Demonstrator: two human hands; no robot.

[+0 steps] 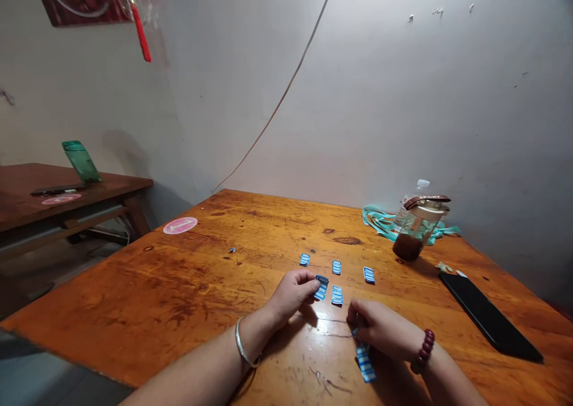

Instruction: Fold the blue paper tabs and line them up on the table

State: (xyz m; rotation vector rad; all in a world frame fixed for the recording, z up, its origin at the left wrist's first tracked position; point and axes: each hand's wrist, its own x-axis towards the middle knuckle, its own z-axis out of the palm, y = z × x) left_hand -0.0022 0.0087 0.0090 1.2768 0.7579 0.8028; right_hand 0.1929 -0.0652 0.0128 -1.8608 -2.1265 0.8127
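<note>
Small blue cards lie face down on the wooden table (188,286): three in a far row (336,267) and one nearer (337,295). My left hand (293,292) pinches another blue card (321,288) at its fingertips, just left of the near card. My right hand (380,331) rests on the table with fingers curled around a small stack of blue cards (364,361), which sticks out below the palm. A silver bangle is on my left wrist, a dark red bead bracelet on my right.
A drink bottle with dark liquid (414,227) stands at the far right beside a teal strap (380,220). A black phone (490,316) lies flat at the right. A pink round sticker (179,225) marks the far left corner. Another table (54,197) stands left.
</note>
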